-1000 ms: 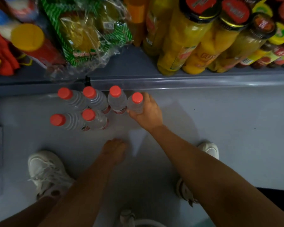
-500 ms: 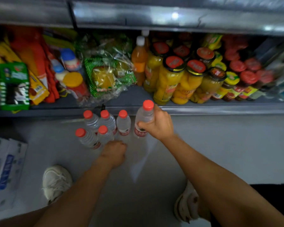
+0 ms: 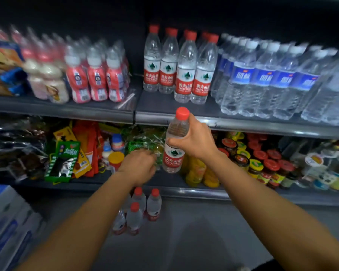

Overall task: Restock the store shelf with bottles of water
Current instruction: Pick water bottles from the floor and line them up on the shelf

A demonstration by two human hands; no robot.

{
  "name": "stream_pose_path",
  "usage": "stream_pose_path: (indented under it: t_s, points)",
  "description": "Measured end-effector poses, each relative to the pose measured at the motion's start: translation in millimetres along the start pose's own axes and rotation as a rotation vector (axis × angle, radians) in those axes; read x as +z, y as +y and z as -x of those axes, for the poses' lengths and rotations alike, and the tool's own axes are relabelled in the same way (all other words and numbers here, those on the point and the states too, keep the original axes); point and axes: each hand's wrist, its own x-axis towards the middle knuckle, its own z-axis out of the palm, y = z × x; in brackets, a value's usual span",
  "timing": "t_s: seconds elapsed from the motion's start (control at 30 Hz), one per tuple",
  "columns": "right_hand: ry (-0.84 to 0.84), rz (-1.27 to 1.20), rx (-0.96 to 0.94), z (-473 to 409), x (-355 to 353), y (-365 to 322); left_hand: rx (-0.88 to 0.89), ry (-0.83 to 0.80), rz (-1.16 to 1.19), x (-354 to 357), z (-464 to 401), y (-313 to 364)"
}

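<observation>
My right hand (image 3: 194, 142) grips a bottle (image 3: 174, 141) upright in the air, in front of the edge of the upper shelf (image 3: 243, 125). My fingers (image 3: 177, 142) curl round its clear upper body, just above the red label, with my thumb on the near side; the red cap stands free above my hand and the label and base hang below it. The bottle touches nothing but my hand.

My left hand (image 3: 139, 165) hovers lower and to the left, near the bottle's base but apart from it. Its fingers are loosely curled and hold nothing.

On the upper shelf, straight beyond the held bottle, stands a row of shelf bottles (image 3: 181, 65) with the same red caps and labels. Right of them are blue-label bottles (image 3: 262, 79); left of them, pink drinks (image 3: 96, 77).

On the floor (image 3: 204, 241), near my left forearm, a cluster of floor bottles (image 3: 139, 208) stands upright, partly hidden by the arm. The lower shelf behind my hands holds jars (image 3: 262, 165) on the right and snack packs (image 3: 70, 153) on the left.
</observation>
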Motion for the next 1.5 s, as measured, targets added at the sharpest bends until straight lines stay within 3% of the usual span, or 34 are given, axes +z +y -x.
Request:
stream_pose_path:
  t_s: [0.3, 0.53, 1.0, 1.5]
  points:
    - [0.07, -0.082, -0.122, -65.8, -67.6, -67.9, -0.035, 0.198, -0.023, -96.6, -36.2, -33.7]
    - [0.135, 0.018, -0.122, -133.8, -81.7, -99.8, -0.078, 0.299, -0.016, -132.3, -70.1, -61.2]
    - [0.152, 0.079, 0.07, -221.7, -41.2, -83.1, -0.082, 0.252, -0.006, -106.4, -127.8, -97.1]
    - [0.196, 0.267, 0.027, -252.5, -26.3, -77.5, -0.073, 0.23, 0.049, -88.0, -133.5, -96.2]
